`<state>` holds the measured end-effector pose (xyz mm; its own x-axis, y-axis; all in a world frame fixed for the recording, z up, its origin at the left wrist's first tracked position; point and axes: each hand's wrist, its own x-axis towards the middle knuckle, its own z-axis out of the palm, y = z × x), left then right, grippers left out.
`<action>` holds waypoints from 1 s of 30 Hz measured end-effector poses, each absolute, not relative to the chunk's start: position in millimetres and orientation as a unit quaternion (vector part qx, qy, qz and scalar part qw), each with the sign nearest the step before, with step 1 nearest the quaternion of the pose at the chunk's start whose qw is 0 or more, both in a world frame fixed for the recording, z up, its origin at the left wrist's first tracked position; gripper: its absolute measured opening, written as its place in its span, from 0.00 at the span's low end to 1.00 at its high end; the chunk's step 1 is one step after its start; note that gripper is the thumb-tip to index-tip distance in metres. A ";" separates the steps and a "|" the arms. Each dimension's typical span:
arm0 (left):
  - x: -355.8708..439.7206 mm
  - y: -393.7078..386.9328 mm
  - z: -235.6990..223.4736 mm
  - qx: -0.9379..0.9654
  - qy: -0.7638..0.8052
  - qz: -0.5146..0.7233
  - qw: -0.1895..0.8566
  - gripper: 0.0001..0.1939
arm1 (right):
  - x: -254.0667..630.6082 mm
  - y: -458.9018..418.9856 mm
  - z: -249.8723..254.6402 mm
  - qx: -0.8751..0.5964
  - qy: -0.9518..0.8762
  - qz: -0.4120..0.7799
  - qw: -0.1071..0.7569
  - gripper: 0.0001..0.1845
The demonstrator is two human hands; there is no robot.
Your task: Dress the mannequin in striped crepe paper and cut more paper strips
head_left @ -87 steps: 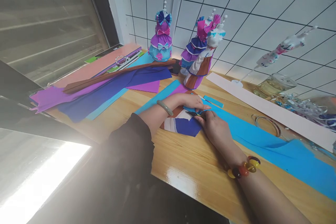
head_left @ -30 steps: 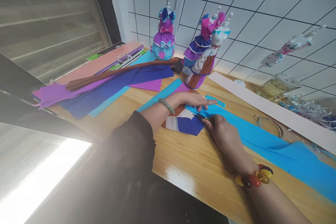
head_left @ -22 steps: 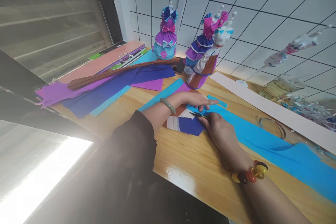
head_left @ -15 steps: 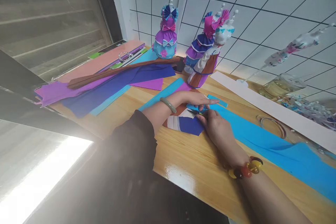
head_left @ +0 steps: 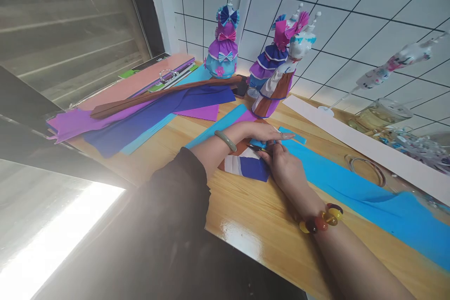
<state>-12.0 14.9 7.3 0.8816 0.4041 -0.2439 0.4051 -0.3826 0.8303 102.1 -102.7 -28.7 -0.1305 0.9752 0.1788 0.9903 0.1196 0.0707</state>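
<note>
With its back turned up, my left hand [head_left: 262, 130] pinches a light blue strip of crepe paper [head_left: 258, 143]. Its fingertips are partly hidden. Just to the right and nearer to me, my right hand [head_left: 285, 164] is closed round a small pair of dark-bladed scissors [head_left: 257, 148]. The blades point left, close against the blue strip under my left palm; whether they are apart I cannot tell. Below them lie layered white, brown and dark blue paper pieces [head_left: 253, 168]. A small light blue offcut [head_left: 293, 134] rests beyond my left fingertips.
A long light blue paper sheet [head_left: 351, 183] runs right, beside a pale pink strip [head_left: 351, 136] and wire rings [head_left: 367, 171]. Dressed mannequin figures [head_left: 222, 51] stand along the tiled wall. Stacked coloured papers [head_left: 158, 108] lie left; a jar [head_left: 381, 115] stands right.
My right hand and the scissors have shifted slightly left and away from me, and the blades sit further under my left hand. My left hand has stayed nearly still.
</note>
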 end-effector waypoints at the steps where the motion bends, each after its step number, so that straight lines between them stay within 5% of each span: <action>1: -12.4 14.3 8.1 0.831 0.246 -0.001 0.500 0.29 | 102.5 -102.1 -29.6 -0.657 -0.747 -0.086 0.045 0.23; 20: -11.5 17.2 1.2 0.830 0.231 0.021 0.507 0.32 | 102.1 -103.8 -31.9 -0.653 -0.750 -0.066 0.081 0.23; 30: -10.9 23.5 -4.3 0.847 0.234 0.010 0.477 0.34 | 182.7 -191.1 -7.7 -0.731 -0.666 0.055 0.136 0.21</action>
<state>-10.9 23.5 -4.3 0.8903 0.4058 -0.2064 0.3868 -0.4353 0.8130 182.7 -191.1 -7.7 0.1066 0.9892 0.1007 0.9590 -0.0756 -0.2732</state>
